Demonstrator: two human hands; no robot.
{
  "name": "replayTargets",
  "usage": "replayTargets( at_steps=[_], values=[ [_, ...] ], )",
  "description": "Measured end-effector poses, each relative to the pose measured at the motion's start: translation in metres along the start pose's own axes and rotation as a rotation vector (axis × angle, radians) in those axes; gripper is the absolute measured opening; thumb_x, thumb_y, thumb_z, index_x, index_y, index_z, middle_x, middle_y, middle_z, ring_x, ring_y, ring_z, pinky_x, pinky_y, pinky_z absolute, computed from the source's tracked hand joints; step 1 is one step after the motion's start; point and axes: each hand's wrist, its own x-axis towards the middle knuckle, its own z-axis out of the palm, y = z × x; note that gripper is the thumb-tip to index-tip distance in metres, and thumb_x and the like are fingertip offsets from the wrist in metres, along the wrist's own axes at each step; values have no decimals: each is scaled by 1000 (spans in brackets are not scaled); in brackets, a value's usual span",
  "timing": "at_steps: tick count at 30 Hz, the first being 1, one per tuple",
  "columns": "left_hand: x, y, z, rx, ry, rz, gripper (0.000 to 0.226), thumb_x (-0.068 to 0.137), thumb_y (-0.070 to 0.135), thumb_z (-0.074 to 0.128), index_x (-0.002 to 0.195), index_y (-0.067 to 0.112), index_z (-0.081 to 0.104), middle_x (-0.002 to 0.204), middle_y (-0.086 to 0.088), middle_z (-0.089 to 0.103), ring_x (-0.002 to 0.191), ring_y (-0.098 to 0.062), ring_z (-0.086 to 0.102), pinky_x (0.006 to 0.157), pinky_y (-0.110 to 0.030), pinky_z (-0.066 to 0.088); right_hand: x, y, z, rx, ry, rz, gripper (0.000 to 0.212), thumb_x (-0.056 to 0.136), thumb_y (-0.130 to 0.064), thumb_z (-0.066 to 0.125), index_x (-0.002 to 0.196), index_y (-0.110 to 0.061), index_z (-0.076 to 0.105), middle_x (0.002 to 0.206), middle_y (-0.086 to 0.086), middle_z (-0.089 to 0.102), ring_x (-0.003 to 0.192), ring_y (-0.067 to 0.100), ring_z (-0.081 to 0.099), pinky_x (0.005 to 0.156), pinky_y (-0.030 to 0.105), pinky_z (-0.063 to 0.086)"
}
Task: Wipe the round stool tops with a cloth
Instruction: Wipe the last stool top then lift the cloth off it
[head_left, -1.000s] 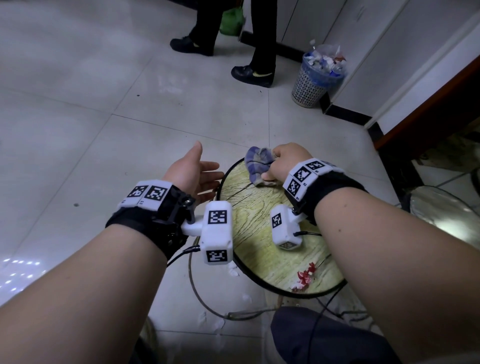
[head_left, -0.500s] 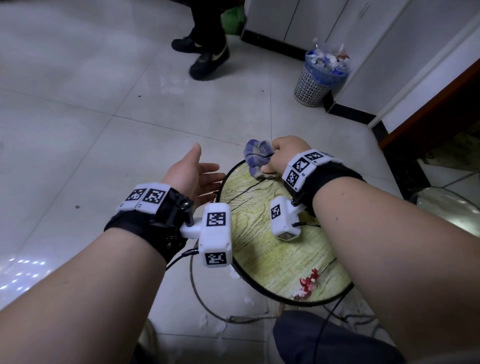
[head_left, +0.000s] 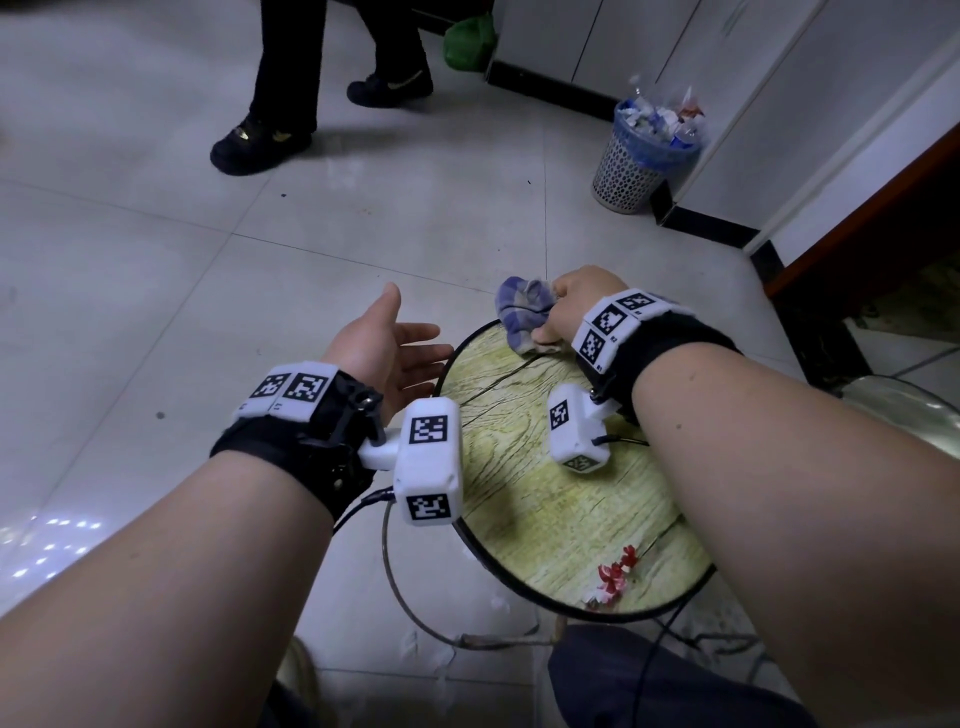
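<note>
Right hand (head_left: 576, 306) grips a bunched blue-grey cloth (head_left: 522, 319) at the far rim of the round stool (head_left: 545, 499); fingers curl round it, cloth pressed on the top's edge and partly hanging past it. Left hand (head_left: 387, 353) hovers open just left of the stool, palm turned toward it, fingers straight & relaxed, thumb up; fingertips look close to the black rim, can't tell if they touch. Stool top is yellow-green wood-grain w/ dark cracks and a black edge band; small red-and-white flower print (head_left: 615, 577) near the near-right rim. Metal ring of the stool frame (head_left: 410, 597) shows below the left side. Both wrists wear black bands w/ white marker blocks; a white marker box (head_left: 428, 467) hangs off the left wrist over the stool's left rim, another (head_left: 574, 431) off the right wrist above the top, each w/ a thin cable. Floor (head_left: 156, 260) is pale glossy tile. Far right by the wall, a mesh bin (head_left: 644, 156) w/ blue liner, full of rubbish. Another person's dark legs and black shoes (head_left: 260, 140) stand at the top; a green bag (head_left: 467, 39) behind them. A second shiny stool (head_left: 904, 410) sits partly seen at the right edge, behind the right forearm
</note>
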Motion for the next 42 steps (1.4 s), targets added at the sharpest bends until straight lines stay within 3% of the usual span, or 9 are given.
replayTargets(
  at_steps=[2, 8, 18, 22, 34, 42],
  values=[
    [1, 0, 0, 2, 3, 3, 62, 95, 59, 28, 107, 7, 59, 103, -13, 67, 88, -26, 64, 66, -34, 46, -2, 7, -4, -65, -14, 0, 22, 86, -30, 66, 94, -11, 65, 95, 8, 64, 79, 23, 54, 69, 23, 39],
    [4, 0, 3, 17, 10, 8, 62, 94, 60, 29, 106, 8, 60, 105, -13, 68, 90, -26, 64, 67, -34, 46, -4, 18, -10, -91, -50, 23, 26, 83, -33, 70, 86, -11, 57, 90, 8, 58, 82, 25, 54, 71, 25, 38],
    [2, -1, 5, 17, 11, 9, 60, 94, 59, 30, 103, 8, 60, 108, -14, 67, 98, -29, 64, 72, -37, 49, -25, 17, -8, -222, -85, -11, 37, 91, -41, 57, 101, -6, 63, 107, 11, 62, 90, 24, 57, 73, 24, 41],
    [-1, 0, 4, 35, 14, 14, 59, 94, 59, 31, 102, 8, 60, 109, -13, 68, 100, -28, 64, 76, -38, 50, -34, 18, -5, -197, -88, 5, 39, 91, -40, 57, 106, -5, 64, 111, 11, 63, 95, 24, 58, 80, 27, 43],
    [-11, -2, -4, 133, 1, 37, 56, 96, 55, 29, 105, 8, 59, 105, -12, 67, 90, -23, 63, 63, -32, 43, -61, 29, 13, 84, -43, 124, 49, 81, -30, 72, 126, -16, 58, 122, 6, 62, 108, 26, 59, 96, 33, 47],
    [-14, -6, -1, 177, 5, 47, 55, 94, 58, 31, 96, 11, 61, 111, -10, 64, 97, -23, 59, 74, -33, 45, -82, 32, 25, 103, 1, 163, 42, 80, -34, 71, 117, -15, 63, 115, 9, 65, 102, 29, 61, 94, 37, 49]
  ],
)
